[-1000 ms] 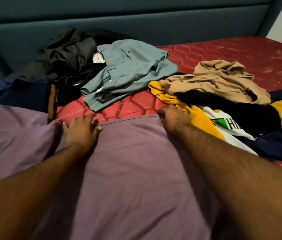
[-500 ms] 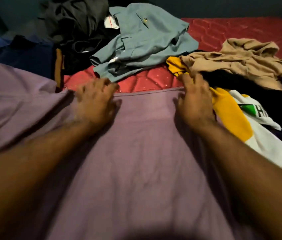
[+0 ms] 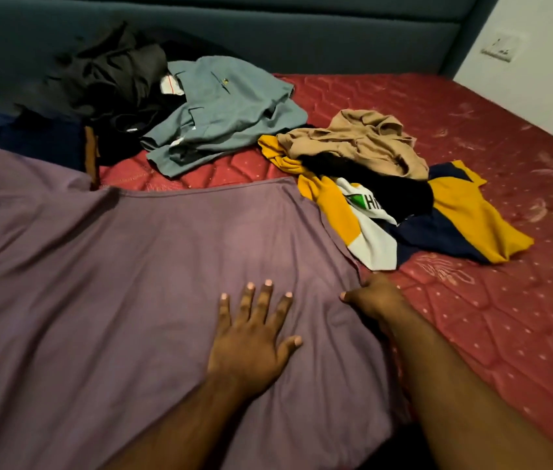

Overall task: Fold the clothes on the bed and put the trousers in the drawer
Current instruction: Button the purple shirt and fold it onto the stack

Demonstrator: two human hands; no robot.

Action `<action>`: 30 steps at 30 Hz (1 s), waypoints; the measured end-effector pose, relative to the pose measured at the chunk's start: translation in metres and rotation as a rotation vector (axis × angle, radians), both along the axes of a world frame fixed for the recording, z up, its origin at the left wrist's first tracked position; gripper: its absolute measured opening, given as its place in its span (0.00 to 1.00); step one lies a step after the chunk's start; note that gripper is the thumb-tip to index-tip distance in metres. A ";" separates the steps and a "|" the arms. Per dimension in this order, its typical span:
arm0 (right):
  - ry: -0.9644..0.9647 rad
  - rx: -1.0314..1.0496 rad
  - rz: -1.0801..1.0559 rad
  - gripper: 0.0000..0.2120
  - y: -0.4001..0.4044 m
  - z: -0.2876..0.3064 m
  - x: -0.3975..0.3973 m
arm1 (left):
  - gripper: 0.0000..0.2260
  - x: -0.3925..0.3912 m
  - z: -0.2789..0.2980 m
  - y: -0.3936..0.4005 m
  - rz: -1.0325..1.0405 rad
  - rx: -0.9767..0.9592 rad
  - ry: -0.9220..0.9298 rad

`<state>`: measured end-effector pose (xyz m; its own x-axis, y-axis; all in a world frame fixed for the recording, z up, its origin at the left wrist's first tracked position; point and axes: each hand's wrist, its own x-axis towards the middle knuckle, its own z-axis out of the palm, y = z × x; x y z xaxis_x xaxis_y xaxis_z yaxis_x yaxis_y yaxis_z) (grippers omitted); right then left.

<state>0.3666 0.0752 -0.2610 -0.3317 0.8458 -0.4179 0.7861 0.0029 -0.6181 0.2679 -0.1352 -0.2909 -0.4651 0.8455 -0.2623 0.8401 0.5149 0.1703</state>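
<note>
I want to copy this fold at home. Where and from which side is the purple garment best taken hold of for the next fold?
Probably its right side edge, coming in from the right over the bare mattress. The purple garment lies spread flat, so only its borders give the fingers something to pinch. The right hand already curls at that edge, while the left hand lies flat on the cloth, pinning it.
</note>
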 end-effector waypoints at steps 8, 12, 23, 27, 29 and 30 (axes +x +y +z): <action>-0.305 0.637 0.173 0.19 -0.007 0.009 -0.007 | 0.32 -0.012 0.009 0.012 0.033 0.049 -0.008; 0.135 0.752 0.718 0.19 -0.055 -0.012 -0.050 | 0.29 -0.045 0.010 0.030 0.226 0.099 0.071; 0.007 0.834 0.785 0.30 -0.032 -0.030 -0.093 | 0.25 -0.107 0.014 0.048 0.225 0.129 0.175; -0.011 0.663 0.781 0.30 0.013 -0.049 -0.118 | 0.33 -0.191 -0.001 0.019 0.344 0.044 0.124; 0.049 0.510 0.570 0.28 0.066 -0.053 -0.125 | 0.38 -0.222 -0.006 0.003 0.407 0.018 0.105; 0.080 0.475 0.472 0.27 0.085 -0.050 -0.130 | 0.39 -0.230 -0.008 -0.002 0.432 0.016 0.094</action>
